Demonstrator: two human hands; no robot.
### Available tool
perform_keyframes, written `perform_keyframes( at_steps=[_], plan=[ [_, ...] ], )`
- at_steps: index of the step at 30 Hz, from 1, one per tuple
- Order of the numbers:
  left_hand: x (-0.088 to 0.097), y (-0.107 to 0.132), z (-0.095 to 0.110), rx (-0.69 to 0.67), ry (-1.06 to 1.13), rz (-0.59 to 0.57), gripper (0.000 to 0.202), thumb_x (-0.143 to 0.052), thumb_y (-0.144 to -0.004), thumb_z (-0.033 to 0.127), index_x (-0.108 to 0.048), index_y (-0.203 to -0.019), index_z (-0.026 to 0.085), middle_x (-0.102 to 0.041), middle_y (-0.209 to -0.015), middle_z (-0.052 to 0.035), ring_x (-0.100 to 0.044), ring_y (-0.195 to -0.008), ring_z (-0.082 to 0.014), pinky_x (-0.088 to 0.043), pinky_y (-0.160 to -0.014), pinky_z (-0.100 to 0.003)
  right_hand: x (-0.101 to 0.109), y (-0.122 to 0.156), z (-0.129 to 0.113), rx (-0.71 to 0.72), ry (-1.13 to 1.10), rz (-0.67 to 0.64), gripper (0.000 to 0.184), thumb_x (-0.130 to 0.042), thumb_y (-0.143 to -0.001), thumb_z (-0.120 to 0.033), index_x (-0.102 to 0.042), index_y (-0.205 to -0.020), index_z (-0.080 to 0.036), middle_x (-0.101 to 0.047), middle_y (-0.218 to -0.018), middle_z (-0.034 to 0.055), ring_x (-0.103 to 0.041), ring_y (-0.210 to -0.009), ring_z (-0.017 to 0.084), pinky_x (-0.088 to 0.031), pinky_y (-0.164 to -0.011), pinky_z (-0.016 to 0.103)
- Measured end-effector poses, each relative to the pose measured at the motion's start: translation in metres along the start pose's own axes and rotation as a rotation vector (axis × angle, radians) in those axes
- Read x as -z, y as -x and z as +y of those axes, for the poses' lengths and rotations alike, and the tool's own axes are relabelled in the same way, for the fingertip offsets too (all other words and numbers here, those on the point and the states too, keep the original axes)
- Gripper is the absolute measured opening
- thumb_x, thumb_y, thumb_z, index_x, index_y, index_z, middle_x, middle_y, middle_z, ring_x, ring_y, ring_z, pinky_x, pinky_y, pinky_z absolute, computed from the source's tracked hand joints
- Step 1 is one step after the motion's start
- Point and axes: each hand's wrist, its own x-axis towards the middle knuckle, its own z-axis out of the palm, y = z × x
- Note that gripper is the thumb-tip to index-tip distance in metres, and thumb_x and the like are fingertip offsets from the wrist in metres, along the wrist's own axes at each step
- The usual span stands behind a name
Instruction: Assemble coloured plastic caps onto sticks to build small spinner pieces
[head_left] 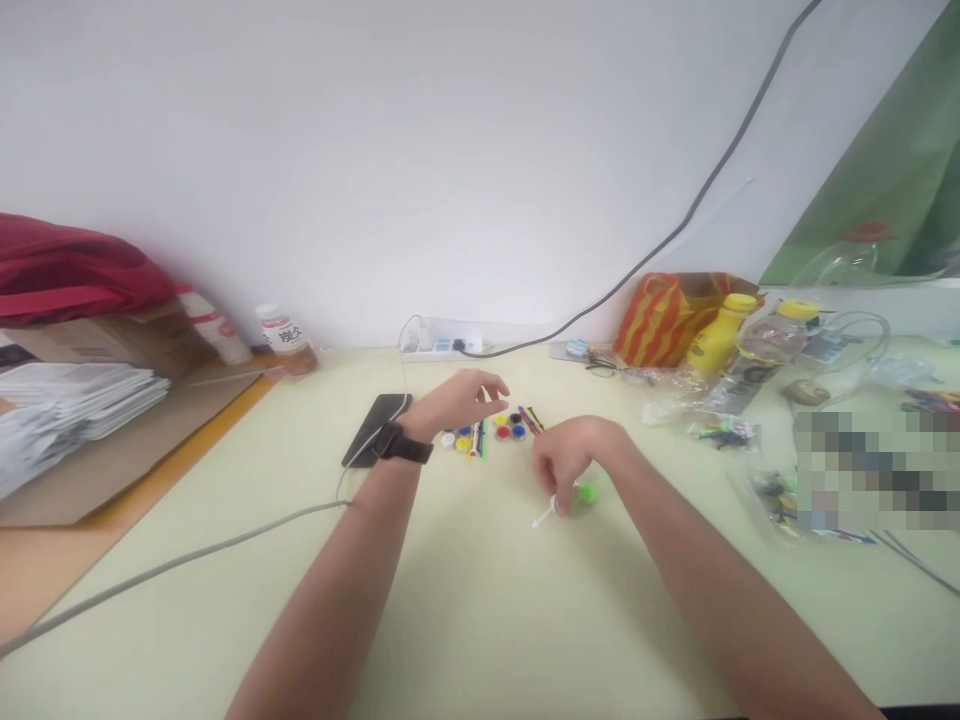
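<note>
My left hand hovers with fingers spread over a cluster of small coloured paint pots and coloured sticks on the pale table. It holds nothing, and a black watch sits on its wrist. My right hand is curled downward, pinching a small white stick. A small green piece lies right beside its fingers.
A black phone with a cable lies left of the pots. A power strip sits at the wall. Bottles, a striped bag and plastic wrappers crowd the right. Stacked papers and boxes fill the left.
</note>
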Motion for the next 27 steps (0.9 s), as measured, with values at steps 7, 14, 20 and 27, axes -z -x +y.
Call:
perform_keyframes(
  at_steps=[7, 14, 20, 27],
  plan=[
    [0.010, 0.003, 0.007, 0.002, 0.027, 0.026, 0.034, -0.065, -0.088, 0.047, -0.077, -0.106, 0.020, -0.076, -0.095, -0.0069, -0.070, -0.087, -0.0218, -0.054, -0.070, -0.028, 0.001, 0.006, 0.004, 0.125, -0.040, 0.113, 0.032, -0.090, -0.055, -0.044, -0.074, -0.070, -0.021, -0.070, -0.071, -0.0013, -0.061, -0.070, 0.017, -0.041, -0.060, 0.026],
    [0.018, 0.004, 0.019, -0.061, 0.076, 0.058, 0.030, -0.065, -0.091, 0.045, -0.077, -0.102, 0.020, -0.077, -0.098, -0.0045, -0.069, -0.085, -0.0185, -0.053, -0.072, -0.027, 0.007, 0.023, 0.031, 0.336, -0.352, 0.237, 0.032, -0.085, -0.066, -0.039, -0.061, -0.073, -0.019, -0.066, -0.072, -0.0025, -0.059, -0.068, 0.014, -0.042, -0.063, 0.025],
    [0.018, 0.005, 0.035, -0.070, 0.207, 0.165, 0.034, -0.061, -0.095, 0.049, -0.073, -0.099, 0.017, -0.076, -0.091, -0.0071, -0.070, -0.081, -0.0186, -0.055, -0.074, -0.029, 0.011, 0.016, 0.037, 0.416, -0.798, 0.713, 0.049, -0.089, -0.064, -0.034, -0.053, -0.096, -0.023, -0.063, -0.073, -0.0056, -0.059, -0.063, 0.013, -0.043, -0.059, 0.025],
    [0.010, 0.003, 0.043, -0.115, 0.428, 0.114, 0.031, -0.073, -0.088, 0.044, -0.072, -0.100, 0.015, -0.077, -0.099, -0.0093, -0.075, -0.089, -0.0217, -0.061, -0.079, -0.032, 0.014, -0.004, 0.014, 0.525, -0.920, 0.898, 0.046, -0.090, -0.063, -0.035, -0.052, -0.086, -0.021, -0.068, -0.075, -0.0011, -0.067, -0.067, 0.016, -0.051, -0.062, 0.028]
  ],
)
